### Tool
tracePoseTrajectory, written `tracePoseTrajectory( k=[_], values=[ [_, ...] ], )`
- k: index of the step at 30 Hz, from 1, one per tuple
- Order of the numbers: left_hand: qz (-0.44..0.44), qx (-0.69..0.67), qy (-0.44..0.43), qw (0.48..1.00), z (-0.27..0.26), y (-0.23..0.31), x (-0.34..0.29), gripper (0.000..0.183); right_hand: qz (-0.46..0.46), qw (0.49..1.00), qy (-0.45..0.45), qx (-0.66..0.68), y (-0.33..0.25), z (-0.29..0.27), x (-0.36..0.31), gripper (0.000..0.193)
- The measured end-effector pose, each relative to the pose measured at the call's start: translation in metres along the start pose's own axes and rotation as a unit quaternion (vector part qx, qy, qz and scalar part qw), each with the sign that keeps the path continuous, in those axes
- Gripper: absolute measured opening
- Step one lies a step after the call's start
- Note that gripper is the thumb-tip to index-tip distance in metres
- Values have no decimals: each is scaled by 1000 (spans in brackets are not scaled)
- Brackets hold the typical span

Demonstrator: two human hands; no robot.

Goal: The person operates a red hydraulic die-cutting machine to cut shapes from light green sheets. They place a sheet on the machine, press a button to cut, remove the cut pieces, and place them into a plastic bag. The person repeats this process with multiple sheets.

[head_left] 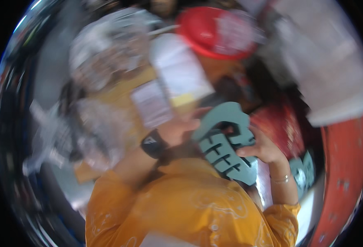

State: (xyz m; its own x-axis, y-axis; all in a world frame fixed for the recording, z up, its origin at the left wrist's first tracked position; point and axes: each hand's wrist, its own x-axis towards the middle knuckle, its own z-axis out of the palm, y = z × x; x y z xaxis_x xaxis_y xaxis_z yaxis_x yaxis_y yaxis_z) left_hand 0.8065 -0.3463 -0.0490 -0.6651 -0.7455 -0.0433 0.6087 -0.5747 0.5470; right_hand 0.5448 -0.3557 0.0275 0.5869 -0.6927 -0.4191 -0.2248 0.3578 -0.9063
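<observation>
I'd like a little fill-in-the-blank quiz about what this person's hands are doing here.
1. Both hands grip a flat, cut-out foam piece coloured ____.
2. The left hand has a ____ watch on its wrist.
3. The right hand wears a thin ____ at the wrist.
4. The person's sleeves are ____ in colour.

Missing words: teal; black; bangle; orange
</observation>
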Motion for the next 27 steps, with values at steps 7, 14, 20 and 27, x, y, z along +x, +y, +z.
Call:
tracePoseTrajectory(
  k=[7, 14, 20, 27],
  values=[
    [122, 58, 333, 933, -37, 16, -242, 76, 143, 959, -236, 65, 17, 200, 142, 68],
    [194, -17, 425, 884, -127, 47, -374, 49, 160, 949, -264, 67, 40, 361, 228, 49],
    [173, 23, 694, 698, -205, 56, -346, 67, 186, 969, -116, 111, 58, 372, 293, 48],
    [162, 20, 678, 717, -211, -20, -392, 76, 163, 955, -155, 192, 78, 405, 298, 50]
  ],
)
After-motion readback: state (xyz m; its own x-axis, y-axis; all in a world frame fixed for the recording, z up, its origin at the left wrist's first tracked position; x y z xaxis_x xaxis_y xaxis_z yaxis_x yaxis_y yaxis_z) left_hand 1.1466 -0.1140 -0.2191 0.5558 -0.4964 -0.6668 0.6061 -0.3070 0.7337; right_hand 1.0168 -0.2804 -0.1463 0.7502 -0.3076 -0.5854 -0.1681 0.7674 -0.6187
